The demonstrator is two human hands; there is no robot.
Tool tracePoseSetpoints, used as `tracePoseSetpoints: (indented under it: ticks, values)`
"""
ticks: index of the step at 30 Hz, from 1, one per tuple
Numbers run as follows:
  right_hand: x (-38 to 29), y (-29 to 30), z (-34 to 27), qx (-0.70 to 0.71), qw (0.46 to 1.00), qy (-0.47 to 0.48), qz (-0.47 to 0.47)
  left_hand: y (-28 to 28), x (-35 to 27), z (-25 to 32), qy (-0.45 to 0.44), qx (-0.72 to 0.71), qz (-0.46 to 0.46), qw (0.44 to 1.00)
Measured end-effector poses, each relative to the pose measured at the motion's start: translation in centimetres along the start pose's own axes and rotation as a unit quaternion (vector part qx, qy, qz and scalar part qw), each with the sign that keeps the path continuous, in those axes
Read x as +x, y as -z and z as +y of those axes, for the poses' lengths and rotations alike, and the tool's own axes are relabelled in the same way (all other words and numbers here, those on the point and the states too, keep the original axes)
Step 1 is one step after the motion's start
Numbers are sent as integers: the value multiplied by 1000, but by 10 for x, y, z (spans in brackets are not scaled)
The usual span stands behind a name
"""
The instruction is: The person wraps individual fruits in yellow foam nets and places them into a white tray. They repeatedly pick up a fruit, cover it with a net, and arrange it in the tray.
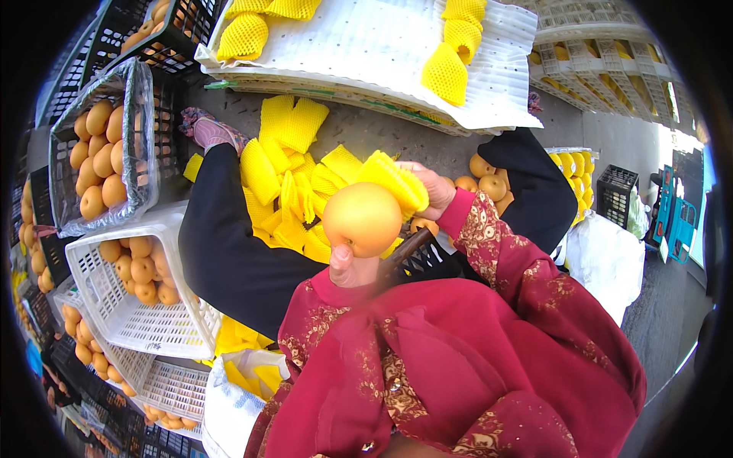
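Observation:
My left hand (345, 268) holds a round orange-brown pear (363, 217) up before my chest, its thumb on the lower side. My right hand (433, 189) grips a yellow foam net sleeve (395, 178), which lies close behind the pear's upper right side. Whether sleeve and pear touch, I cannot tell. Between my legs lies a heap of loose yellow foam net sleeves (286, 177). More bare pears (491, 186) rest beside my right leg, partly hidden by my right arm. A dark crate edge (421, 252) shows below that arm.
A white-lined crate stack (366, 51) bearing sleeved fruit (445, 74) stands ahead. At left are a plastic-lined black crate of pears (103, 154), a tipped white crate (131, 309) of pears and a white sack (229, 395) with sleeves. Sleeved fruit fills a crate (578, 172) at right.

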State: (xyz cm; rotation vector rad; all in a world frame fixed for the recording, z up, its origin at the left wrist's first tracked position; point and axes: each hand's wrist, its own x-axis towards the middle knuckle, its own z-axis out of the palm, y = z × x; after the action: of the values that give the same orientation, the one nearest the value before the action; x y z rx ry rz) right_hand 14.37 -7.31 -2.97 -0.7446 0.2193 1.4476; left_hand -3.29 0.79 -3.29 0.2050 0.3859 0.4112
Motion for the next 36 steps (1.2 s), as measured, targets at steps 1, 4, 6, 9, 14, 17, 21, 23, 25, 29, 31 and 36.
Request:
tracePoseSetpoints:
  ticks: [1, 4, 6, 9, 14, 17, 21, 23, 25, 29, 31, 36]
  values:
    - [1, -3, 2, 22, 997, -49, 48, -1, 0, -2, -4, -8, 7, 1000]
    - [10, -14, -2, -279, 950, 85, 113, -2, 8, 0, 6, 79, 46, 996]
    - [12, -28, -9, -598, 745, 213, 204, -2, 16, 3, -8, 130, 96, 987]
    - [-2, -49, -5, -736, 533, 409, 89, -2, 22, 4, -95, 240, 162, 952]
    - [-10, -34, 18, -550, 750, 352, 104, 5, 38, -5, -142, 372, 279, 874]
    - [14, -15, 20, -285, 917, 223, 172, 5, 61, -3, -105, 246, 233, 935]
    - [65, -19, -11, -74, 981, 176, 29, -2, 85, 25, -199, 788, 88, 575]
    - [101, -29, -40, -109, 965, 238, 14, -2, 93, 37, -188, 652, 117, 725]
    - [158, -33, -71, -157, 945, 275, 77, -1, 95, 37, -138, 473, 149, 858]
    - [286, -11, -107, -317, 881, 299, 186, 5, 95, 22, -27, 370, 266, 890]
    - [326, 4, -105, -446, 823, 283, 210, 6, 93, 15, -32, 356, 265, 895]
    - [339, 19, -94, -486, 770, 329, 251, 6, 99, 21, 25, 328, 276, 903]
